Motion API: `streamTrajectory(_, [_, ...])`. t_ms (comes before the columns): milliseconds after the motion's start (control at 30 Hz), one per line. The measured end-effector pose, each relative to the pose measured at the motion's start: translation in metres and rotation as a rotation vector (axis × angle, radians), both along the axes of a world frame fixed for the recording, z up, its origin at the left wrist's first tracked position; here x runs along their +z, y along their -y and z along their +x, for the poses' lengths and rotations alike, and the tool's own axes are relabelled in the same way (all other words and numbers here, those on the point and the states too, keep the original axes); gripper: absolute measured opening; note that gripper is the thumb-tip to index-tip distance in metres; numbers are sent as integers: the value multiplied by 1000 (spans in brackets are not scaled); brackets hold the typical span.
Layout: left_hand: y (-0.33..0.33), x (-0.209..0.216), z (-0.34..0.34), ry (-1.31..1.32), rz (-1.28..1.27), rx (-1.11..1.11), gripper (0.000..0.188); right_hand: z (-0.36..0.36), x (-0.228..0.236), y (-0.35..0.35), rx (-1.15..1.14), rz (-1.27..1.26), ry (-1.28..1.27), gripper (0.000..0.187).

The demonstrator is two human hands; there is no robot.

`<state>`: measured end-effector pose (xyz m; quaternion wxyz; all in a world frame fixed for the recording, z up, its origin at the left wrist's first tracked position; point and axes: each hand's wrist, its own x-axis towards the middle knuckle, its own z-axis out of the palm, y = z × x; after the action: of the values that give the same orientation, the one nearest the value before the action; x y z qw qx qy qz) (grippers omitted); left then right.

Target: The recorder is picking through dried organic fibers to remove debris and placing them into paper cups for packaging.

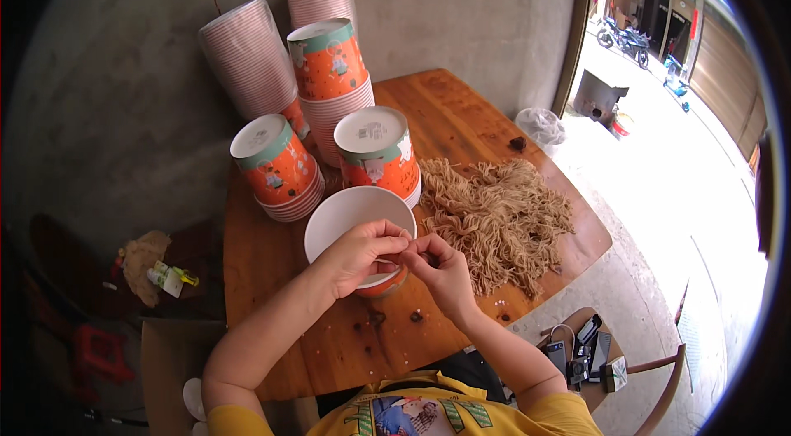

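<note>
A paper bucket (pixel 342 218), white inside and orange outside, stands upright on the wooden table. Over its near right rim, my left hand (pixel 358 259) and my right hand (pixel 445 273) meet with thumbs and fingertips pinched together. Whatever lies between those fingertips is too small to make out; a thin pale bit shows near them. Just right of my right hand spreads a heap of tan, wavy, string-like strands (pixel 498 222). Behind the open bucket sits an upside-down stack of orange and green paper buckets (pixel 375 160), with a shorter stack (pixel 276 168) to its left.
Taller bucket stacks (pixel 334 65) and a plastic-wrapped stack (pixel 247 57) rise by the wall. A cardboard box (pixel 165 353) stands low on the left. At the lower right, a stool (pixel 614 353) carries small devices. Beyond the table's right corner is a doorway.
</note>
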<state>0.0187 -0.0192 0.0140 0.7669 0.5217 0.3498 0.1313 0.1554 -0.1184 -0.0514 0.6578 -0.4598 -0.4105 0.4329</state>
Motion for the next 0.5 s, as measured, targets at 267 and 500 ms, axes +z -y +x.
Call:
streamTrajectory(267, [-5,-12,-5,94,109,-13,11,10,-6,0,-23,58,236,11])
streamTrajectory(500, [-9,-11,-6,119,94,-16,15,13,4,1,9,49,283,12])
